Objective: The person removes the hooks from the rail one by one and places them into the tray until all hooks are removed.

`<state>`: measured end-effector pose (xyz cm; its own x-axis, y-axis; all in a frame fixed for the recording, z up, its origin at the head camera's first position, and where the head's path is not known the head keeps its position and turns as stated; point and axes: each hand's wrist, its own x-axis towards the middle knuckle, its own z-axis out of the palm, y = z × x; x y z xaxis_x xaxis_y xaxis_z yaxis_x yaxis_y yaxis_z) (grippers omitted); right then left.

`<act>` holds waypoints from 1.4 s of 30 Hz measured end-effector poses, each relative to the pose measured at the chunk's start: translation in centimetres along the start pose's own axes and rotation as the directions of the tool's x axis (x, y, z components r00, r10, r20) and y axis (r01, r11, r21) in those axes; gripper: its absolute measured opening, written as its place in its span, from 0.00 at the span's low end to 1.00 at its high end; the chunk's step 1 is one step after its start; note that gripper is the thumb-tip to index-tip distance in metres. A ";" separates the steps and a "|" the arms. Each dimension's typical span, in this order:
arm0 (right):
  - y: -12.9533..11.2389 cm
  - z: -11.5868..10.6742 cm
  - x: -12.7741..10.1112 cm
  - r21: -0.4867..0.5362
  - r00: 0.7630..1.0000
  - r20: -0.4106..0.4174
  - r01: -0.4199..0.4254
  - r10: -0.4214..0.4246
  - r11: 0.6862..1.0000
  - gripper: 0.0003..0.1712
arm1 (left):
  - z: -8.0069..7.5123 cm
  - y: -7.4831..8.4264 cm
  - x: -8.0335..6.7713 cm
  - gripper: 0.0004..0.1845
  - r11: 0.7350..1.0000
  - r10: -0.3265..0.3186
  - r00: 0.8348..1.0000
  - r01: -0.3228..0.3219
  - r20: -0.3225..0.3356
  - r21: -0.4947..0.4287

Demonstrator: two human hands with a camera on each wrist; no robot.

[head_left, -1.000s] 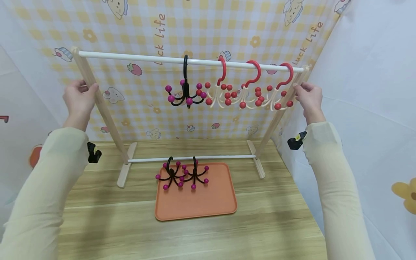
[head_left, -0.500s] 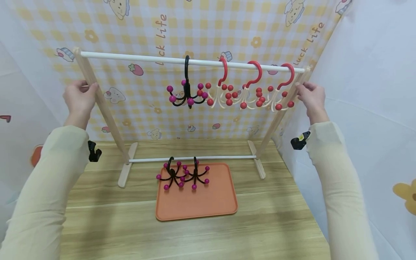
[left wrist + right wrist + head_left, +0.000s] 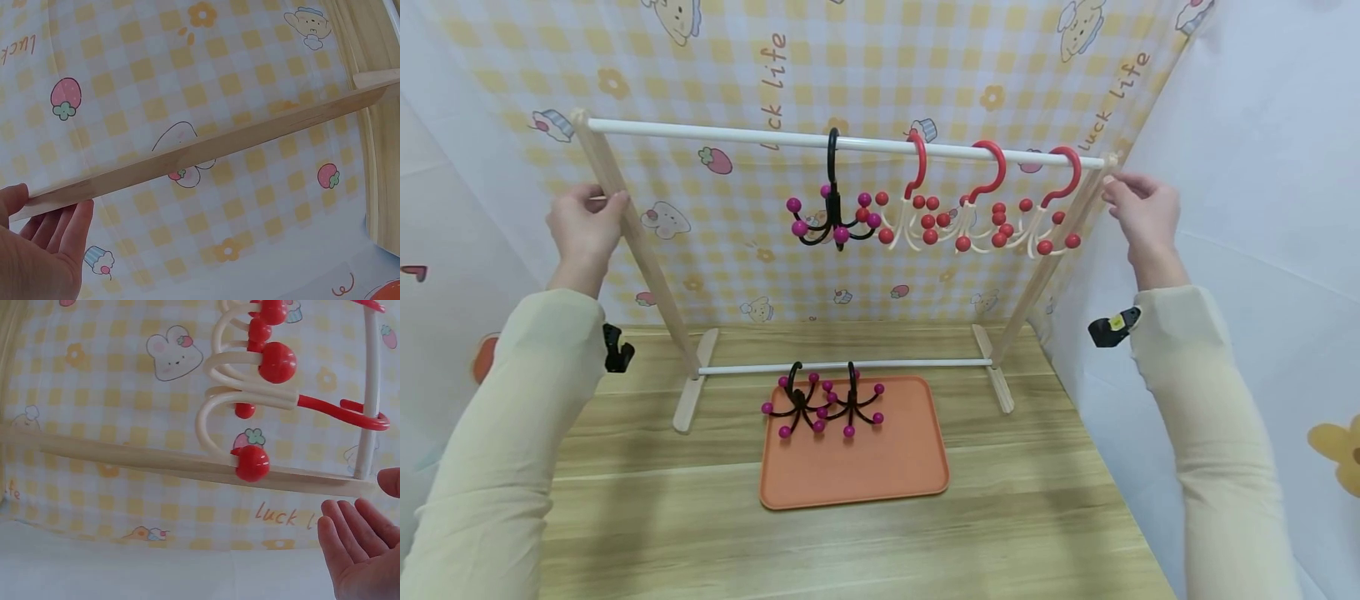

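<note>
My left hand point(image 3: 585, 233) pinches the left wooden post point(image 3: 643, 258) of a garment rack between thumb and fingers. In the left wrist view the post point(image 3: 206, 150) crosses diagonally from that grip. My right hand point(image 3: 1144, 217) is beside the top of the right post point(image 3: 1033, 279); the right wrist view shows its fingers point(image 3: 357, 528) extended and apart from the wood. From the white top bar point(image 3: 715, 132) hang one black octopus-style hanger point(image 3: 832, 208) with magenta balls and three cream hangers with red hooks point(image 3: 992, 167) and red balls.
An orange tray point(image 3: 857, 475) lies on the wooden table point(image 3: 1015, 508), in front of the rack's lower white bar point(image 3: 925, 362). Two more black hangers point(image 3: 852, 402) with magenta balls rest at its back left. A patterned cloth point(image 3: 880, 67) covers the back wall.
My right hand has let go of the right post and moved a little right and up. The left hand keeps its grip. The hangers stay where they were.
</note>
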<state>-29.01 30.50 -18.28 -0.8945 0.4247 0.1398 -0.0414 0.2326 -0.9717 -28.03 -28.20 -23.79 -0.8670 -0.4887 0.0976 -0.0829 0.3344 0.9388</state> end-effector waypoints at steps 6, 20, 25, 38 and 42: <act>-0.9 -0.1 -0.8 0.091 0.999 -0.011 0.033 -0.032 0.995 0.23 | 0.0 -0.1 0.1 0.26 1.000 -0.003 1.000 0.003 0.002 0.000; -0.9 3.0 -4.7 0.136 0.986 0.128 0.088 -0.105 0.987 0.28 | -0.2 -0.2 0.1 0.26 1.000 -0.013 1.000 0.013 0.000 0.016; -0.7 3.9 -5.9 0.177 0.973 0.192 0.094 -0.128 0.980 0.24 | -0.2 -0.2 0.1 0.26 1.000 -0.006 1.000 0.006 0.004 0.011; 0.7 7.8 -7.7 0.158 0.905 0.404 0.073 -0.131 0.985 0.22 | -0.1 0.0 -0.1 0.25 1.000 0.009 1.000 -0.009 0.001 0.005; 0.7 9.2 -8.3 0.171 0.877 0.461 0.066 -0.139 0.983 0.21 | -0.1 0.0 -0.2 0.25 1.000 0.004 1.000 -0.004 0.003 -0.012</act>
<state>-25.67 19.09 -21.84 -0.9834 -0.0632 0.1700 -0.1761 0.1074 -0.9785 -27.85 -28.19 -23.75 -0.8688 -0.4850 0.0999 -0.0741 0.3268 0.9422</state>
